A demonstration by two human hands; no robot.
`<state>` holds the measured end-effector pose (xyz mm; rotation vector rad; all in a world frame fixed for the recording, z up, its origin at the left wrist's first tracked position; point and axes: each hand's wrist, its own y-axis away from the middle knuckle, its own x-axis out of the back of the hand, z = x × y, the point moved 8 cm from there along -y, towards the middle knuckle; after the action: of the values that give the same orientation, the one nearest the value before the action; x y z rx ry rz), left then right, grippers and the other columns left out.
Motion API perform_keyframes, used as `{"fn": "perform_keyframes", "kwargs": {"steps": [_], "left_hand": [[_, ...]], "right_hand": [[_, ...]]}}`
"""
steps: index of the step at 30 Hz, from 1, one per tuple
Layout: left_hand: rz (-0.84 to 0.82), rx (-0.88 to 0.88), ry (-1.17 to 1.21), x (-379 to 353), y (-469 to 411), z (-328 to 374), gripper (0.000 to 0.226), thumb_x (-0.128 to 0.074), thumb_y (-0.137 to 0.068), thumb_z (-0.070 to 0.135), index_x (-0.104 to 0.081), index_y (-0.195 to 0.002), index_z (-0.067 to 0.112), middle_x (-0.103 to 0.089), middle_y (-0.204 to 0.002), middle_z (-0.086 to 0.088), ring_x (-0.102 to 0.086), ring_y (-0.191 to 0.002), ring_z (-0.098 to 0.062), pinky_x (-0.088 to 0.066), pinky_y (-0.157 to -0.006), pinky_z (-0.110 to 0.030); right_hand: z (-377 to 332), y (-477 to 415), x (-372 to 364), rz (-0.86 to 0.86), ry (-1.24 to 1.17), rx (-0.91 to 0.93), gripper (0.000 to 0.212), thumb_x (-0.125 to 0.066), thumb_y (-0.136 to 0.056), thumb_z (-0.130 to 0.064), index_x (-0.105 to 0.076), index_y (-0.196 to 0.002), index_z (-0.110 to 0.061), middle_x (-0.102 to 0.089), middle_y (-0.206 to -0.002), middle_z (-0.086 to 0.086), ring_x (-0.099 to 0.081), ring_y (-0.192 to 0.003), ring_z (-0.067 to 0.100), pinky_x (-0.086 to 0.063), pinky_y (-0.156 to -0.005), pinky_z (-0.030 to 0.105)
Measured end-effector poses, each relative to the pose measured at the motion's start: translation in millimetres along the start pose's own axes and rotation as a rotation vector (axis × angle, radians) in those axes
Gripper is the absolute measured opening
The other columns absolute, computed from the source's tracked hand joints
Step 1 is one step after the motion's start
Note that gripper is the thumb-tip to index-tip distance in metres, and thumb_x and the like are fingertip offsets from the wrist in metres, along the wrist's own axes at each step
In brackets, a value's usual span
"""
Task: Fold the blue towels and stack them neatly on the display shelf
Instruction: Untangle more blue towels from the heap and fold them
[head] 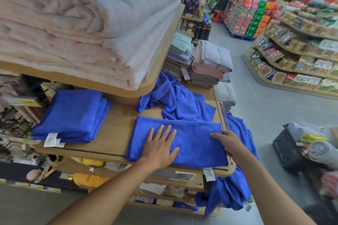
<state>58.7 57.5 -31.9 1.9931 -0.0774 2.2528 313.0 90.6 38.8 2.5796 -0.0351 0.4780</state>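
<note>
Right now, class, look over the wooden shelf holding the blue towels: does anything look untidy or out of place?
One unfolded towel lies crumpled at the back of the shelf, and a second towel hangs off its right end toward the floor. The folded stack on the left looks neat.
</note>
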Motion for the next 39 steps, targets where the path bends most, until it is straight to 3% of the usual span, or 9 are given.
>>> {"fn": "perform_keyframes", "kwargs": {"steps": [5, 9, 11, 16, 20, 23, 31, 35, 39], "left_hand": [[0.011, -0.003, 0.003, 2, 1, 0, 0.081, -0.002, -0.091, 0.070, 0.001, -0.162, 0.030, 0.010, -0.170, 0.004, 0.015, -0.156, -0.020, 0.011, -0.124, -0.052], [0.065, -0.047, 0.161, 20, 5, -1, 0.068, -0.027, -0.099, 0.062, -0.021, -0.159, 0.032, -0.010, -0.170, 0.005, -0.001, -0.157, -0.019, -0.002, -0.126, -0.049], [0.208, -0.004, 0.359, 42, 10, -19, 0.055, -0.043, -0.101, 0.050, -0.040, -0.152, 0.027, -0.028, -0.165, 0.004, -0.015, -0.155, -0.018, -0.015, -0.125, -0.044], [0.377, 0.405, 1.105, 52, 42, -96, 0.031, -0.045, -0.107, 0.022, -0.061, -0.132, 0.014, -0.065, -0.125, -0.003, -0.058, -0.114, -0.014, -0.042, -0.103, -0.028], [0.520, 0.579, 1.508, 49, 57, -128, 0.030, -0.039, -0.107, 0.012, -0.068, -0.116, 0.010, -0.068, -0.124, -0.011, -0.061, -0.120, -0.028, -0.042, -0.111, -0.047], [0.477, 0.620, 1.645, 39, 61, -138, 0.033, -0.037, -0.110, 0.019, -0.063, -0.124, 0.007, -0.064, -0.133, -0.013, -0.058, -0.127, -0.027, -0.044, -0.111, -0.039], [0.308, 0.465, 1.401, 28, 48, -139, 0.050, -0.052, -0.097, -0.007, -0.048, -0.143, 0.011, -0.048, -0.149, -0.009, -0.045, -0.134, -0.011, -0.040, -0.105, -0.022], [0.212, 0.377, 1.143, 18, 48, -131, 0.065, -0.047, -0.092, -0.001, -0.048, -0.140, 0.043, -0.055, -0.140, 0.008, -0.059, -0.119, -0.016, -0.050, -0.105, -0.047], [0.209, 0.335, 1.127, 20, 48, -130, 0.078, -0.044, -0.083, -0.002, -0.042, -0.141, 0.050, -0.051, -0.145, 0.011, -0.055, -0.127, -0.013, -0.050, -0.105, -0.048]], "right_hand": [[-57, 17, -20, -0.035, 0.004, 0.185, 0.020, -0.072, -0.092, -0.022, -0.068, -0.111, -0.018, -0.071, -0.113, 0.007, -0.070, -0.104, 0.026, -0.062, -0.086, 0.048], [-108, 27, -66, -0.086, 0.080, 0.304, 0.018, -0.073, -0.089, -0.018, -0.060, -0.103, -0.020, -0.064, -0.097, 0.005, -0.071, -0.076, 0.012, -0.054, -0.052, 0.026], [-125, 27, -92, -0.110, 0.141, 0.334, 0.017, -0.072, -0.088, -0.017, -0.056, -0.092, -0.020, -0.062, -0.084, 0.003, -0.066, -0.054, 0.006, -0.049, -0.042, 0.019], [-150, 29, -173, -0.236, 0.329, 0.381, 0.024, -0.067, -0.079, -0.019, -0.044, -0.071, -0.019, -0.054, -0.065, 0.008, -0.058, -0.052, 0.020, -0.058, -0.045, 0.032], [-140, 34, -240, -0.294, 0.518, 0.432, 0.017, -0.063, -0.075, -0.022, -0.050, -0.069, -0.013, -0.058, -0.060, 0.007, -0.066, -0.053, 0.025, -0.057, -0.047, 0.034], [-115, 29, -271, -0.406, 0.517, 0.388, 0.015, -0.066, -0.086, -0.021, -0.058, -0.077, -0.014, -0.063, -0.070, 0.009, -0.065, -0.054, 0.024, -0.055, -0.052, 0.032], [-77, 2, -159, 0.052, 0.557, 0.414, 0.022, -0.060, -0.084, -0.034, -0.052, -0.095, -0.018, -0.066, -0.087, -0.004, -0.063, -0.080, 0.023, -0.046, -0.066, 0.034], [-30, -3, -151, -0.096, 0.433, 0.163, 0.036, -0.068, -0.087, -0.040, -0.049, -0.106, -0.016, -0.063, -0.084, -0.001, -0.065, -0.074, 0.023, -0.048, -0.064, 0.031], [-12, 8, -171, -0.227, 0.039, -0.052, 0.041, -0.081, -0.080, -0.039, -0.059, -0.104, -0.013, -0.066, -0.091, 0.002, -0.065, -0.074, 0.018, -0.049, -0.054, 0.025]]}}
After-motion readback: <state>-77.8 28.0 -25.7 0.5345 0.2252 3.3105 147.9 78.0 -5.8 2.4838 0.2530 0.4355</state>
